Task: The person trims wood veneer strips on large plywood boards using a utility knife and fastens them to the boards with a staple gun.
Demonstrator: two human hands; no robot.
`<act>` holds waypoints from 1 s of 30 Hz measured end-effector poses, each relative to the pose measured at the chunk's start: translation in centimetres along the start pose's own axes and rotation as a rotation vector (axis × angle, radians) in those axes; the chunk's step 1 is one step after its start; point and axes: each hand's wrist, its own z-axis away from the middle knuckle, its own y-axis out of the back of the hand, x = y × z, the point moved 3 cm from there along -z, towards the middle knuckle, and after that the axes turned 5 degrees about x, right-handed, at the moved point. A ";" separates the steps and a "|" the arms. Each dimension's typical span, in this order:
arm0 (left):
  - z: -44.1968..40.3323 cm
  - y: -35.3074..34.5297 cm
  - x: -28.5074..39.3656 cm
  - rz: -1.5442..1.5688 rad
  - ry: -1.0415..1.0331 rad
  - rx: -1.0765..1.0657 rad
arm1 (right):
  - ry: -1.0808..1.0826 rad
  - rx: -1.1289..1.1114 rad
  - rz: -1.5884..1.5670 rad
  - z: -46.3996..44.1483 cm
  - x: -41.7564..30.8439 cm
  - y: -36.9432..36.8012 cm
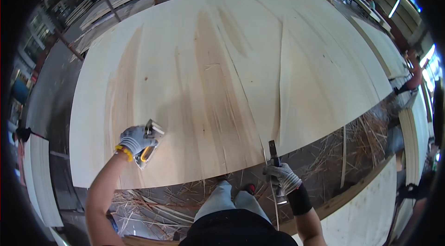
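A large pale veneer sheet (171, 88) with brown streaks lies spread in front of me. My left hand (133, 139), in a grey-striped glove with a yellow cuff, rests over the sheet's near left part. Its fingers are closed around a metal hand tool with a yellow part (147, 154), which looks like a staple gun. At the near edge, my right hand (283, 177), also gloved, grips a long dark tool with a shiny lower end (275, 157). A narrow strip hangs beside that hand. Above it, a long split and a raised fold (280, 74) run across the sheet.
Veneer scraps (157, 206) litter the floor around my feet. Stacked panels (41, 178) stand at left, and more boards (357, 206) are at right. Another person's arm (414, 76) is at the far right. Upright posts (109, 0) stand behind the sheet at left.
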 end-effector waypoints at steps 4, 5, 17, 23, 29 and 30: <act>-1.0 -2.4 0.5 0.066 -0.140 -0.265 | -0.033 -0.071 -0.187 0.7 0.3 0.4; -1.4 -2.5 1.5 0.034 -0.159 -0.316 | -0.025 -0.084 -0.232 0.8 0.1 0.4; 0.4 -3.0 30.9 -0.548 -1.226 -0.272 | 0.048 0.148 -0.113 -0.3 -0.3 0.4; -1.4 -4.7 33.7 -0.656 -1.400 -0.397 | 0.071 0.173 -0.151 -0.7 -1.1 -0.5; -2.5 -4.8 33.8 -0.559 -1.444 -0.394 | 0.143 0.184 -0.084 -1.2 -0.3 0.4; -2.3 -4.9 33.5 -0.523 -1.443 -0.346 | 0.224 0.178 0.015 -1.7 0.0 0.9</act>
